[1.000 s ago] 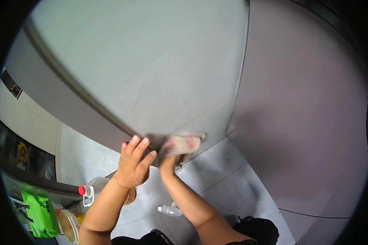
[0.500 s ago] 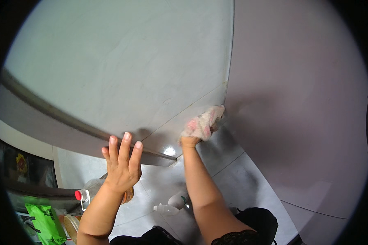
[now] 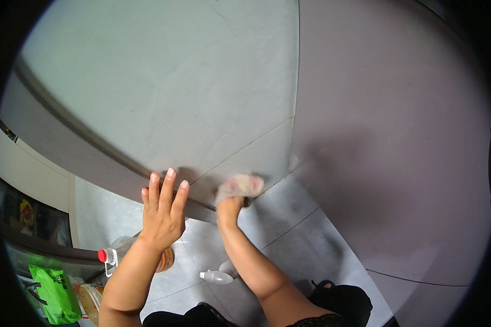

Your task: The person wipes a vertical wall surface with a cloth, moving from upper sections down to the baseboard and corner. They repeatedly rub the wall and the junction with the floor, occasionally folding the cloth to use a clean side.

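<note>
Beside the pale wall [image 3: 174,82], my left hand [image 3: 163,220] spreads its fingers wide at the corner edge, left of the cloth [image 3: 241,186]. My right hand [image 3: 230,209], the nearer, holds that cloth low by the wall; it hides those fingers, its long axis slanting up rightward. It looks bunched, whitish with pink patches, blurred.

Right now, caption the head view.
Right hand holding a pink-and-white cloth at a pale tiled wall; left hand at its edge.
</note>
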A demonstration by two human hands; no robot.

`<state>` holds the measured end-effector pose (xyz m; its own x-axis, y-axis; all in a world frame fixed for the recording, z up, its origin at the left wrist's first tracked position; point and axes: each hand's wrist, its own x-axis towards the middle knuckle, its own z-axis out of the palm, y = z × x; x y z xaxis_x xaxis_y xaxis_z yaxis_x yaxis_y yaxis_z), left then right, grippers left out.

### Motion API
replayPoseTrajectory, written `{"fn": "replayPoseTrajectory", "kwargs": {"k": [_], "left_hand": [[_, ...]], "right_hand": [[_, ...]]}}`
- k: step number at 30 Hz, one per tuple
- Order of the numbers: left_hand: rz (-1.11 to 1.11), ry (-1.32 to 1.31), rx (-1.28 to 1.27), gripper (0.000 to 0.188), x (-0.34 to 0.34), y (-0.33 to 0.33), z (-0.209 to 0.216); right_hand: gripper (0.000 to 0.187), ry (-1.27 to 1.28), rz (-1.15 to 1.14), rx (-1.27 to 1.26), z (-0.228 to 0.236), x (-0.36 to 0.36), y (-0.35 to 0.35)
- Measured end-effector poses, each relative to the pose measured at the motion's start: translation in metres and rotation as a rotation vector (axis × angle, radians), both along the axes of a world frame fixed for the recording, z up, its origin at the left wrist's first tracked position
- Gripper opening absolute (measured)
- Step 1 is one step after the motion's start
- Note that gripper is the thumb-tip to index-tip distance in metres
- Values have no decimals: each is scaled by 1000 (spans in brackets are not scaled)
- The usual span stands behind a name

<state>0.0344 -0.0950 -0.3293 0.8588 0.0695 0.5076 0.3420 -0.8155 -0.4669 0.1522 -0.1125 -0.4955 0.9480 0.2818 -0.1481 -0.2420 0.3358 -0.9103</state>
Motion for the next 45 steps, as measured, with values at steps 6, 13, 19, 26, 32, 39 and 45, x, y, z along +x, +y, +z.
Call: {"fn": "replayPoseTrajectory", "kwargs": {"k": [6, 13, 19, 26, 32, 39, 45], "left_hand": [[89, 27, 37, 51, 20, -18, -3], [146, 31, 397, 58, 52, -5, -21], [168, 28, 454, 58, 43, 1, -30], [167, 61, 390, 60, 44, 1, -28], [158, 75, 391, 57, 39, -1, -26], [141, 55, 406, 54, 38, 0, -29], [133, 35, 395, 57, 44, 1, -26]], "right_hand": [[45, -857, -259, -152, 87, 72, -11], [48, -640, -452, -764, -231, 134, 21], [43, 431, -4, -418, -196, 148, 2], [37, -765, -290, -250, -3, 86, -1], [40, -1255, -218, -158, 104, 153, -5], [47, -1055, -361, -297, -15, 149, -4], [52, -443, -315, -398, -100, 134, -6]]}}
